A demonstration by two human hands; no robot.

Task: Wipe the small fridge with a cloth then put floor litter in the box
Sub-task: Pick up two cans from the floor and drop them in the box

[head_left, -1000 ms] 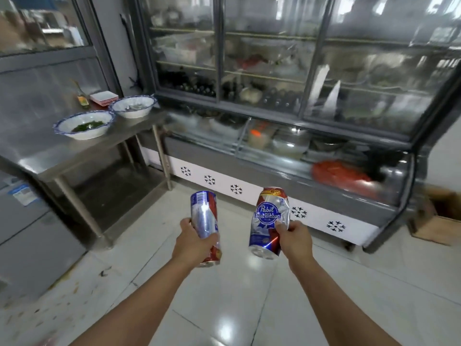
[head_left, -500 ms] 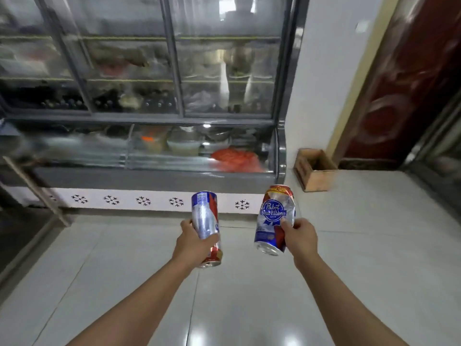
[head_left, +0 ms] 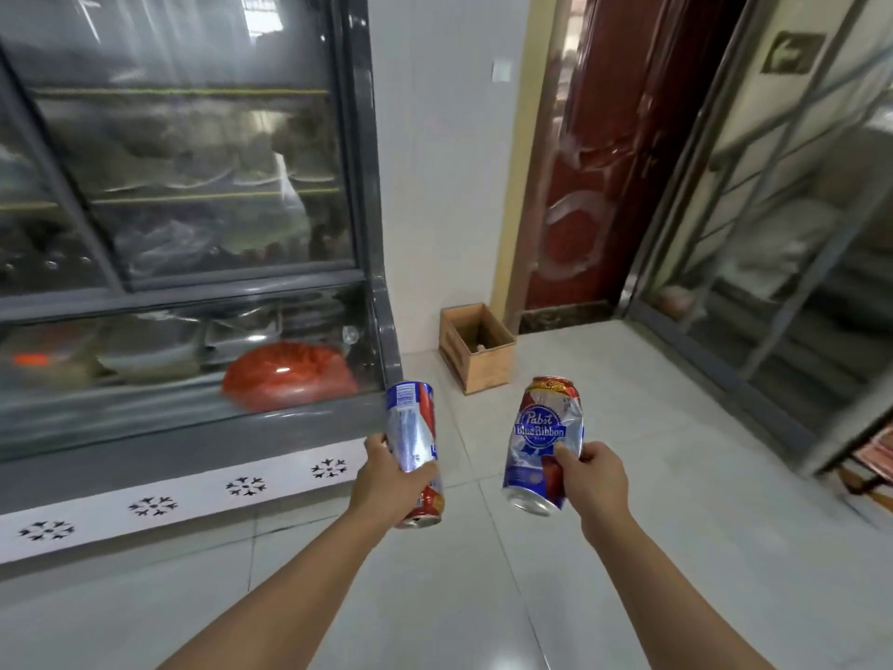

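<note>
My left hand point(head_left: 391, 481) grips a dented silver, blue and red can point(head_left: 413, 437), held upside down above the tiled floor. My right hand point(head_left: 595, 481) grips a crumpled blue and white beer can point(head_left: 541, 437), also bottom end toward me. An open wooden box point(head_left: 476, 348) stands on the floor ahead, against the white wall, beyond both cans and slightly between them. Something pale lies inside it. A glass-fronted display fridge point(head_left: 193, 263) fills the left side.
A dark red door point(head_left: 613, 152) stands behind the box to the right. A metal-framed glass partition point(head_left: 773, 244) runs along the right side. Glossy floor tiles point(head_left: 483, 597) stretch between me and the box.
The view has swung to the right: the steel table left the frame, and the wooden box and red door moved toward the centre and look nearer. Both hands still hold their cans.
</note>
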